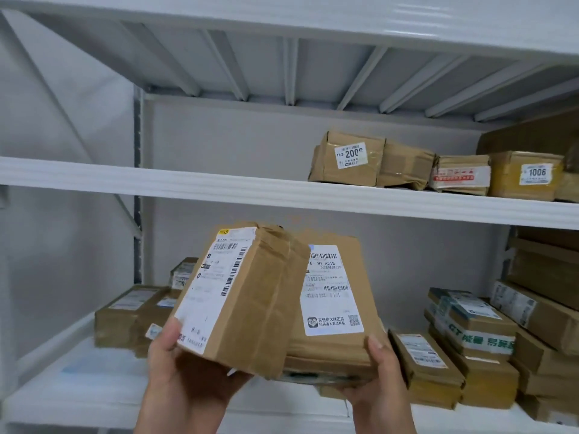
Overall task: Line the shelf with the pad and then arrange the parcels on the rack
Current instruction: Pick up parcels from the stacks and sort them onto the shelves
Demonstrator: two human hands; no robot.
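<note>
Far left, lower shelf [78, 399]: a pale blue-tinted sheet, apparently the pad [94, 368], lies left of the hands, so lining looks done.
Back-left stack [131, 314]: brown parcels sit beyond the left hand, against the wall.
Left hand [185, 380]: cups a small labelled parcel [241, 296] from beneath, thumb curled on its label, tilted as if to read it.
Right hand [379, 380]: supports a flat parcel [332, 302] from below, thumb clamped on its front edge, label facing up.
Right of the hands: taped boxes [470, 346] stacked tightly.
Above the hands: middle shelf [219, 191] carries a row of parcels [438, 167] at right, leaving room at left, likely for these two.
</note>
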